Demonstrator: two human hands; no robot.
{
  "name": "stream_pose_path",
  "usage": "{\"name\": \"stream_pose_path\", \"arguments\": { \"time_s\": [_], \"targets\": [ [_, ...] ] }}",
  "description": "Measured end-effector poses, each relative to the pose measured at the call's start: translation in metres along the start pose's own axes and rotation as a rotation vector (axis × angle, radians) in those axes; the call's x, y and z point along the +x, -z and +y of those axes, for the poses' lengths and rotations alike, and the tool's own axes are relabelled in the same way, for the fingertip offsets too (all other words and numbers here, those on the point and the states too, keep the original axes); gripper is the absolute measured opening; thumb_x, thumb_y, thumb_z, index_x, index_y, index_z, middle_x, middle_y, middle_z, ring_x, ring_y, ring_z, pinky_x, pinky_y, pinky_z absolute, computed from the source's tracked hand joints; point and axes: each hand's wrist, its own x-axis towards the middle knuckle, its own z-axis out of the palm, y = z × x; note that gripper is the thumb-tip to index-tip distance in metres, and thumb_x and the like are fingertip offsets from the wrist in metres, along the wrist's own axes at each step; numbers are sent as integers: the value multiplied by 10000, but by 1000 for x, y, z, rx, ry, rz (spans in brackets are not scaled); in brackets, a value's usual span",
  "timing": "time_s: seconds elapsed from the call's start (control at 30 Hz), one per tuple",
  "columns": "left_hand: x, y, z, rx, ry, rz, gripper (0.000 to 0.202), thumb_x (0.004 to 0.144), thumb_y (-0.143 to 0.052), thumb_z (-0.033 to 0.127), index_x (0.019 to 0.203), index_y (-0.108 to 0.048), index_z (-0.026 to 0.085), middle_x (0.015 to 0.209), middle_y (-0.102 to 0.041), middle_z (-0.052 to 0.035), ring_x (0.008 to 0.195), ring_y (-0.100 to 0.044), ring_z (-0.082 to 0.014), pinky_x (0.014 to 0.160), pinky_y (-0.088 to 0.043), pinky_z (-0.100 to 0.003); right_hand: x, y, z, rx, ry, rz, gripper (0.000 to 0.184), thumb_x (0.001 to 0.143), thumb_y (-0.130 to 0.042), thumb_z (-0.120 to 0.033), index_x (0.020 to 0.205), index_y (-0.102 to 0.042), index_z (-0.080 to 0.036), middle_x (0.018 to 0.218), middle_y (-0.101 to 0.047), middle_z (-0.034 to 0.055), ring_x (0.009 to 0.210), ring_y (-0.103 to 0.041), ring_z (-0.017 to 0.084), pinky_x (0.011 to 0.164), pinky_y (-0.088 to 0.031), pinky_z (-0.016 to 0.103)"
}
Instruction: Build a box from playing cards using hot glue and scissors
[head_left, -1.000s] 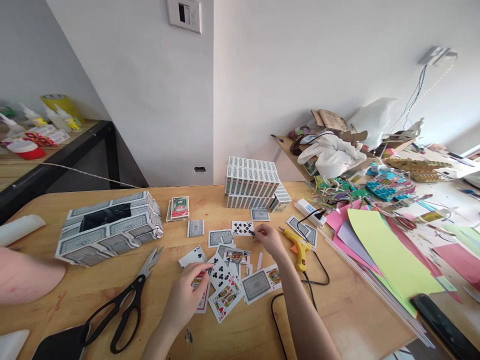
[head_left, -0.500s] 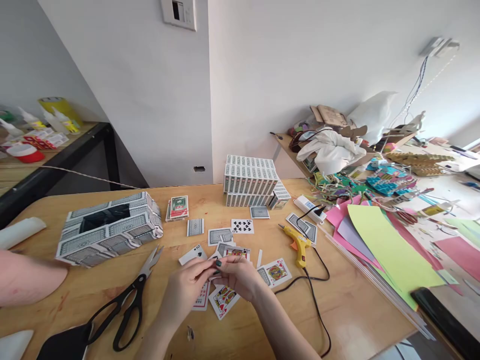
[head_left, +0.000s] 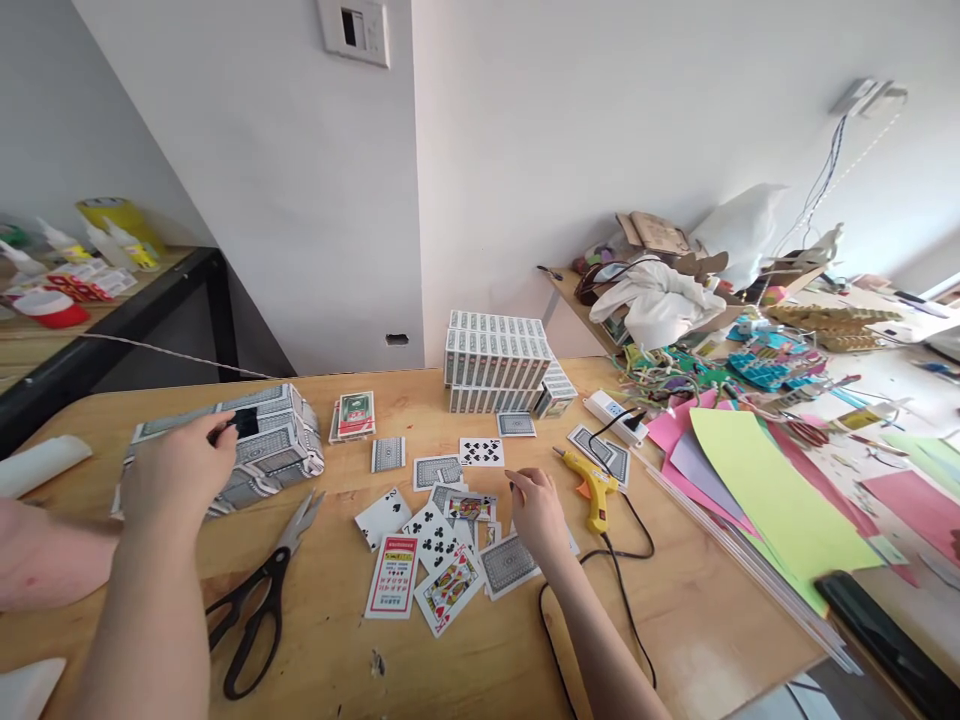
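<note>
My left hand [head_left: 180, 468] rests on top of the box covered in playing cards [head_left: 277, 440] at the left, its fingers curled over the edge of the dark opening. Over the loose playing cards [head_left: 439, 545] spread in the middle of the wooden table [head_left: 465, 660], my right hand [head_left: 536, 508] has its fingertips pinched together near a narrow white strip. What they hold is too small to make out. A red-printed card [head_left: 394, 575] lies face up at the near edge of the spread.
Black scissors [head_left: 259, 610] lie open near the left front. A yellow glue gun [head_left: 592, 485] with its black cord sits right of the cards, behind it a power strip [head_left: 615, 410] and stacked card decks [head_left: 499, 365]. Coloured paper sheets [head_left: 765, 490] cover the right. Another person's arm [head_left: 45, 555] lies at the left edge.
My two hands, together over the cards half a second ago, have parted. The left went out to the card-covered box; the right moved back over the spread toward the glue gun.
</note>
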Motion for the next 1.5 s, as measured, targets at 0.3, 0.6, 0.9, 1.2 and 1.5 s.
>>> {"name": "stream_pose_path", "arguments": {
  "time_s": [0.3,0.6,0.9,1.2,1.5],
  "targets": [
    [-35,-7,3,-225,-93,344,400,774,-476,335,1134,-596,208,1025,-658,-60,927,-582,-226,846,-458,-398,74,0,-14,-232,182,-172,403,761,-576,-162,1162,-578,-212,1146,-565,75,1075,-428,231,831,-364,291],
    [-117,-45,45,-616,-326,153,276,805,-445,343,972,-633,227,1000,-676,-25,917,-616,-188,855,-458,-295,105,9,-22,-302,174,-341,145,692,-657,-234,818,-630,-166,883,-623,60,815,-550,183,635,-339,224],
    [-149,-85,44,-604,-406,-112,297,799,-439,392,946,-653,246,956,-700,-22,872,-642,-190,762,-495,-262,41,33,20,-397,-73,-159,179,873,-370,-198,917,-535,-147,816,-637,113,737,-583,209,566,-287,252],
    [-161,-80,43,-629,-372,-154,303,798,-435,387,923,-667,237,950,-704,-26,867,-652,-194,723,-514,-256,40,-19,-17,-180,-102,-175,199,867,-355,-226,840,-546,-177,780,-647,79,675,-574,170,534,-304,227],
    [-164,-80,47,-657,-367,-123,293,793,-432,380,891,-666,235,905,-710,-33,815,-659,-196,736,-520,-267,46,17,11,-212,-199,-114,226,848,-357,-218,864,-572,-150,813,-651,109,723,-586,191,570,-337,236]
  ]
}}
